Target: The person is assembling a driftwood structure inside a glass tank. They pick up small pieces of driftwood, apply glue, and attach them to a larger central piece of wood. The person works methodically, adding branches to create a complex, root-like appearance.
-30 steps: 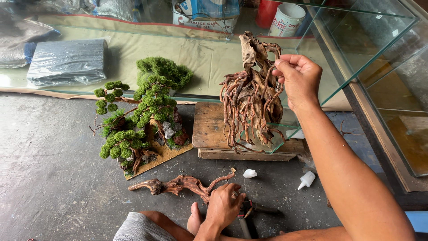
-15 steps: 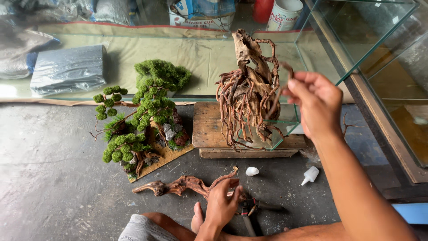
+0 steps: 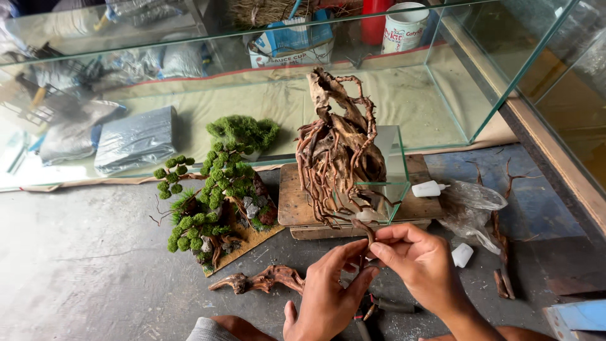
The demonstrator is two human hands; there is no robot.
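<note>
A tall tangle of brown driftwood roots (image 3: 338, 151) stands in a small glass tank (image 3: 391, 183) on a wooden board (image 3: 293, 202). My left hand (image 3: 328, 297) and my right hand (image 3: 420, 262) meet just below the board's front edge. Together they pinch a small brown root piece (image 3: 366, 233) between their fingertips, close to the lowest roots of the driftwood. A loose gnarled root (image 3: 262, 279) lies on the floor left of my left hand. My knee (image 3: 218, 328) shows at the bottom edge.
A miniature tree with green moss tufts (image 3: 211, 199) stands on a board to the left. A large glass aquarium (image 3: 454, 82) fills the back. A small white bottle (image 3: 428, 188), a white cap (image 3: 462, 254), clear plastic (image 3: 470, 202) and twigs (image 3: 502, 281) lie right.
My right hand came down from the top of the driftwood to the front of the board. My left hand rose off the loose root, and both now pinch a small root piece.
</note>
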